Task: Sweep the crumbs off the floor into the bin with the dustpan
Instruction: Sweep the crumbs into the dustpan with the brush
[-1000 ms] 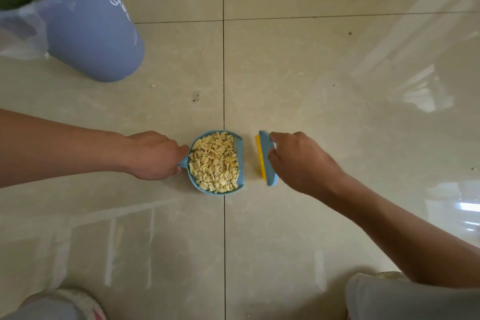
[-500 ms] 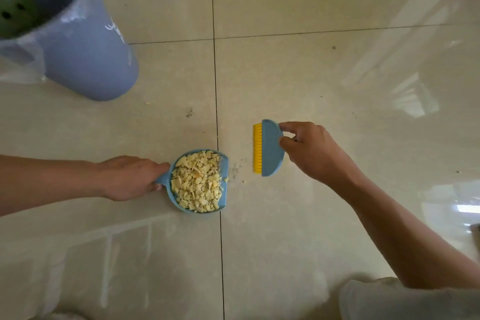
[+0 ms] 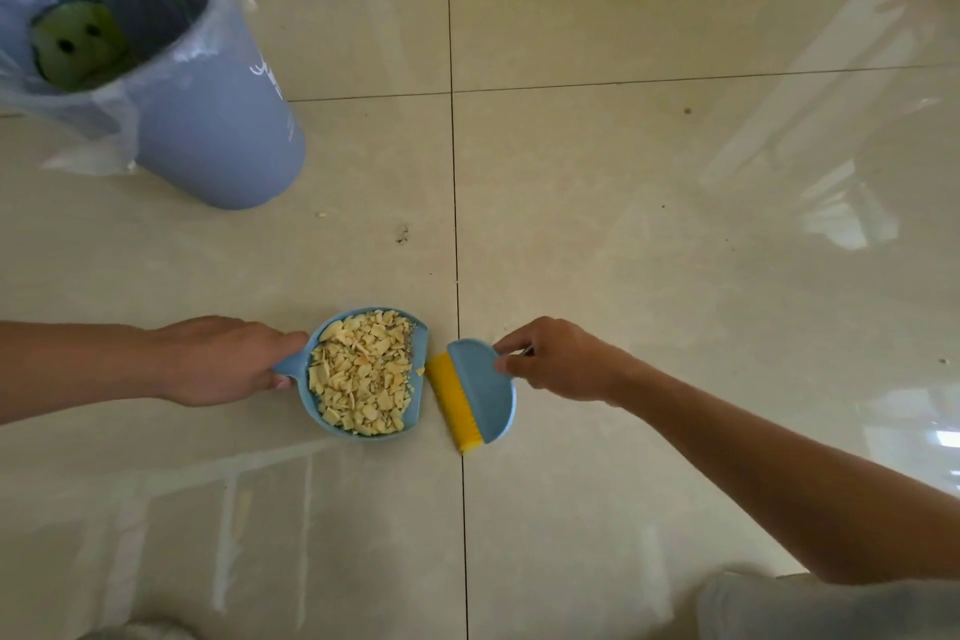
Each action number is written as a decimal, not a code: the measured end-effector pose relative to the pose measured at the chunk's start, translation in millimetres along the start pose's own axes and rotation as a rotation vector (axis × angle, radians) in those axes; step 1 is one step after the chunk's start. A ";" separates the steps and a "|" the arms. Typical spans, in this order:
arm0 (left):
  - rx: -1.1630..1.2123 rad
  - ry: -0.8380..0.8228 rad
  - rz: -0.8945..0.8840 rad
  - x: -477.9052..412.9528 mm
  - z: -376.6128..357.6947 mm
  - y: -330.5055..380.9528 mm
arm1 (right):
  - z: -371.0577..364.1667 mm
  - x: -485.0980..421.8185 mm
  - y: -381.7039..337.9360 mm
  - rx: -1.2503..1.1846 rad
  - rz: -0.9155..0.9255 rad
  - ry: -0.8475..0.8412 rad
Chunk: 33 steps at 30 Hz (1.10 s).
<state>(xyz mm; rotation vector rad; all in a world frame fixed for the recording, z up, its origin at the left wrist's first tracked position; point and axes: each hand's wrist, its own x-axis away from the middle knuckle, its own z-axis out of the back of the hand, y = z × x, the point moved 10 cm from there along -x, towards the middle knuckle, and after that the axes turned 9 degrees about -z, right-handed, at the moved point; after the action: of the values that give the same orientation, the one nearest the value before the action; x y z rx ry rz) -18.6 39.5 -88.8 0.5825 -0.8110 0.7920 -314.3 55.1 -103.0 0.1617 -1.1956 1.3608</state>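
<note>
The left hand (image 3: 223, 361) wraps its fingers around the handle of the blue dustpan (image 3: 366, 372), heaped with yellow crumbs (image 3: 361, 374). The right hand (image 3: 558, 359) pinches the brush (image 3: 475, 392), bristles just beside the pan's open edge. The lined bin (image 3: 208, 120) stands well beyond the left fingers.

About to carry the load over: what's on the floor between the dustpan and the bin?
Head view: mostly bare tile between the dustpan and the bin. One stray crumb lies near the bin's base, and a dark smudge off to the right.
</note>
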 end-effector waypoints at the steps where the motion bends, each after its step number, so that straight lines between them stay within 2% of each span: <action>1: -0.016 -0.011 -0.008 2.1 -1.5 0.1 | 6.2 -4.5 4.2 0.045 0.007 0.029; 6: -0.035 -0.011 -0.032 -2.4 -1.7 4.8 | 94.7 -11.2 44.2 0.213 -0.076 0.225; 10: -0.031 -0.004 -0.047 -15.2 7.5 15.1 | 150.7 -3.0 76.5 0.324 -0.160 0.286; 13: 0.014 0.028 -0.058 -25.0 21.4 25.2 | 170.0 9.6 90.0 0.284 -0.197 0.294; 18: 0.036 0.057 -0.071 -46.4 42.6 49.6 | 191.7 43.6 85.1 0.078 -0.168 0.319; 22: 0.046 0.056 -0.084 -63.5 54.8 69.3 | 220.1 61.8 65.5 0.291 -0.150 0.496; 25: 0.037 0.042 -0.077 -73.9 57.8 81.7 | 216.3 61.3 46.3 0.588 -0.095 0.653; 27: 0.006 0.019 -0.068 -79.4 56.7 91.4 | 194.9 54.2 34.3 0.791 -0.066 0.698; 30: -0.031 0.016 -0.063 -86.5 61.1 105.4 | 148.2 44.5 26.6 0.964 0.003 0.649; 33: -0.034 0.045 -0.068 -91.8 68.3 112.9 | 104.4 51.4 30.2 0.987 0.088 0.570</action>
<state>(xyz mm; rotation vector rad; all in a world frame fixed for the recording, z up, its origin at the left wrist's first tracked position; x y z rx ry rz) -177.2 20.1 -106.8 0.5568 -0.7582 0.7253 -408.4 24.5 -34.6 0.3824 0.0050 1.8164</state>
